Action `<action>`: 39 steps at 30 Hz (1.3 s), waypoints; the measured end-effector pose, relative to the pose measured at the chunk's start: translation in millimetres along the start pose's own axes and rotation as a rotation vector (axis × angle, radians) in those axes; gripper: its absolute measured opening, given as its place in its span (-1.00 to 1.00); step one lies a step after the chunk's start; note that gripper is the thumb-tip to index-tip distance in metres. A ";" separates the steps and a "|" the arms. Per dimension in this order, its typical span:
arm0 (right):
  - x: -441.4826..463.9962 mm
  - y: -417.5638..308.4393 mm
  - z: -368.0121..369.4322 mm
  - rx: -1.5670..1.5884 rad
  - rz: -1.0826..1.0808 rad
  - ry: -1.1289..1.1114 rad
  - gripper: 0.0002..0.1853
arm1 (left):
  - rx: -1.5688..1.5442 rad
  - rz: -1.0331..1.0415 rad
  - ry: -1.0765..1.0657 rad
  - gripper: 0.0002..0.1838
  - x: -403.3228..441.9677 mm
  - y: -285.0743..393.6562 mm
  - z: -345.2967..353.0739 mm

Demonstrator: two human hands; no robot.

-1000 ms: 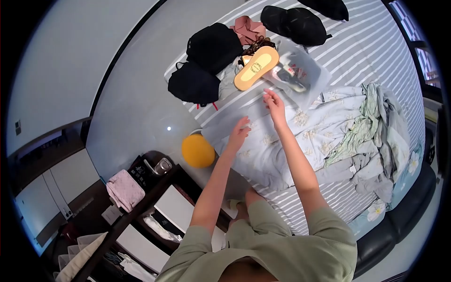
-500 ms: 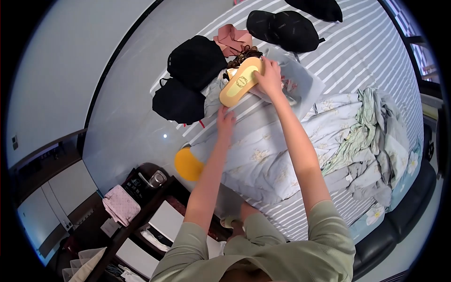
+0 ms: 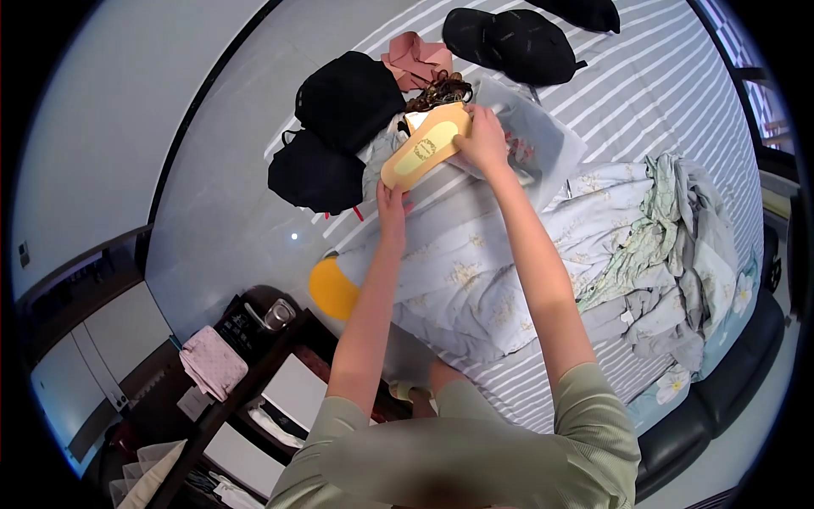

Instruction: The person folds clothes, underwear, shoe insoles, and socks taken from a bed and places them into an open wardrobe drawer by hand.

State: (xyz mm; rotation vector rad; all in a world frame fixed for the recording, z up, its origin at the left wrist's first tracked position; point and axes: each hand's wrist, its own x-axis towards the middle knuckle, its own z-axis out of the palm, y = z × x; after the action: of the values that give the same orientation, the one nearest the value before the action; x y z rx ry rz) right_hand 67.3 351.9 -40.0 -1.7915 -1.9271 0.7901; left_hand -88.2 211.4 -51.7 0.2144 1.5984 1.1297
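Observation:
A beige shoe insole point(image 3: 424, 151) with a paler middle and a printed round mark is held slantwise over the bed. My right hand point(image 3: 485, 142) grips its upper right end, thumb on top. At the lower left end, the fingers of my left hand point(image 3: 392, 206) are closed on its edge. Behind the insole lie a brown beaded or curled item point(image 3: 441, 92) and a folded dusty-pink cloth point(image 3: 417, 59). A translucent plastic bag point(image 3: 543, 140) with red print rests beside my right hand. Two black hats or caps point(image 3: 349, 97) lie to the left.
Black caps point(image 3: 513, 42) lie at the far side of the striped bed point(image 3: 653, 93). Crumpled floral bedding point(image 3: 475, 271) spreads across the near side. A round yellow object point(image 3: 333, 288) sits by my left forearm. At lower left stands a dark shelf unit point(image 3: 280, 339) with a pink cloth point(image 3: 214, 363).
My left hand has moved up and taken hold of the insole's lower end. The insole has shifted slightly left and turned flatter, with my right hand still on it.

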 end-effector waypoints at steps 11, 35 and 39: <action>-36.8 -2.6 3.5 0.377 -0.009 0.075 -0.50 | -0.140 0.114 0.050 -0.51 -19.5 -20.2 -5.9; -151.3 -140.0 -13.4 1.162 -0.006 -0.360 -0.66 | -0.102 -0.003 -0.225 -0.76 -143.4 39.7 -103.8; -191.7 -148.3 -5.3 1.168 0.178 -0.525 -0.64 | -0.223 0.031 -0.108 -0.78 -169.5 40.7 -130.3</action>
State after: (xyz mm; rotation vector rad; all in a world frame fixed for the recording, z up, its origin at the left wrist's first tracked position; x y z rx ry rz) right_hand -23.2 159.4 76.2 -1.0340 -1.0299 2.0367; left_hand -150.6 51.3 81.8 0.1506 1.3668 1.2878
